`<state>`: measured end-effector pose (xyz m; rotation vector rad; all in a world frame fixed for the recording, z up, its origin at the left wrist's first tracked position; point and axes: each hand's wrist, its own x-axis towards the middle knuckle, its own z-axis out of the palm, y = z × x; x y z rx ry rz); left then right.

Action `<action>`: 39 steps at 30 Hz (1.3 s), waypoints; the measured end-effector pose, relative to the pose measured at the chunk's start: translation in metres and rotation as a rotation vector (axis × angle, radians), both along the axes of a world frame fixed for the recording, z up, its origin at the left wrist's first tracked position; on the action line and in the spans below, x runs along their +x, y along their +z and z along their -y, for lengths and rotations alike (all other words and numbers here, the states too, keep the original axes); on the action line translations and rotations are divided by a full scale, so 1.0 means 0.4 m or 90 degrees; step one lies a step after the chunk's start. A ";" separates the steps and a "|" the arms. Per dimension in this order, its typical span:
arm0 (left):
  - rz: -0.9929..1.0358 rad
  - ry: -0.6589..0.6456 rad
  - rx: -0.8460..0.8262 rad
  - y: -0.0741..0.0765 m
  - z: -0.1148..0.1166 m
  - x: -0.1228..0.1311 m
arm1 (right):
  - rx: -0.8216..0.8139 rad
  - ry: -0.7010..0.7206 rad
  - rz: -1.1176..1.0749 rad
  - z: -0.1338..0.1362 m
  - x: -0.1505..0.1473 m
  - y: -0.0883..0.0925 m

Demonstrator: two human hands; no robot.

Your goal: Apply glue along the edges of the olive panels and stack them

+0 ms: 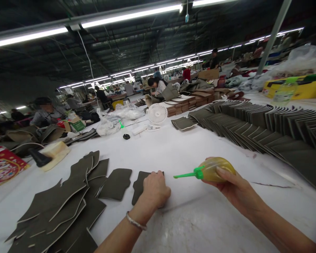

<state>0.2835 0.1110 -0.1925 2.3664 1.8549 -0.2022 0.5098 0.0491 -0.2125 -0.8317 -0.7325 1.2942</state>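
Tabletop (179, 147): big white work surface, runs way back into the hall, and basically everything here sits on it.
Fanned row (265, 126): long line of dark grey cut pieces overlapped like shingles along the right side, well apart from both hands.
Loose pile (65, 207): heap of the same dark grey cut pieces with pale edges, lower left, lying flat and overlapping each other.
Single piece (140, 184): one dark grey cut piece lying flat just right of the pile, in front of the person.
Right hand (233, 189): grip is wrapped around the glue bottle, thumb on top, held a bit above the tabletop.
Left hand (154, 191): grip is curled down and pressing on the right edge of the single piece, pinning it flat; silver bracelet (136, 222) on the wrist.
Glue bottle (213, 169): small yellowish squeeze bottle in the right hand, tipped on its side, green nozzle (185, 174) pointing left toward the left hand, not touching anything.
Desk fan (157, 115): little white one further back, mid tabletop.
Other people: a few seated at tables in the background, well apart.
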 end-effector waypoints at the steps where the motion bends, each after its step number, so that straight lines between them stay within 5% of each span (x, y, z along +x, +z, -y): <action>1: -0.001 -0.004 -0.001 0.003 -0.002 -0.009 | -0.005 -0.002 -0.011 0.000 0.001 -0.001; 8: 0.019 -0.001 -0.020 0.000 -0.026 -0.080 | -0.065 -0.022 -0.114 -0.001 0.005 -0.025; 13: 0.017 0.022 -0.031 0.002 -0.023 -0.065 | -0.098 -0.039 -0.143 -0.012 -0.006 -0.027; 19: 0.002 0.028 -0.048 0.012 -0.033 -0.035 | -0.070 -0.034 -0.171 -0.018 -0.013 -0.015; 30: 0.103 0.009 -0.069 0.024 -0.085 -0.123 | -0.091 -0.007 -0.216 -0.100 -0.036 0.017; 36: 0.306 0.097 -0.181 0.031 0.010 -0.194 | -0.116 -0.009 -0.245 -0.136 -0.095 0.010; 39: 0.624 0.190 -0.293 -0.011 0.096 -0.229 | -0.134 0.018 -0.247 -0.153 -0.124 -0.002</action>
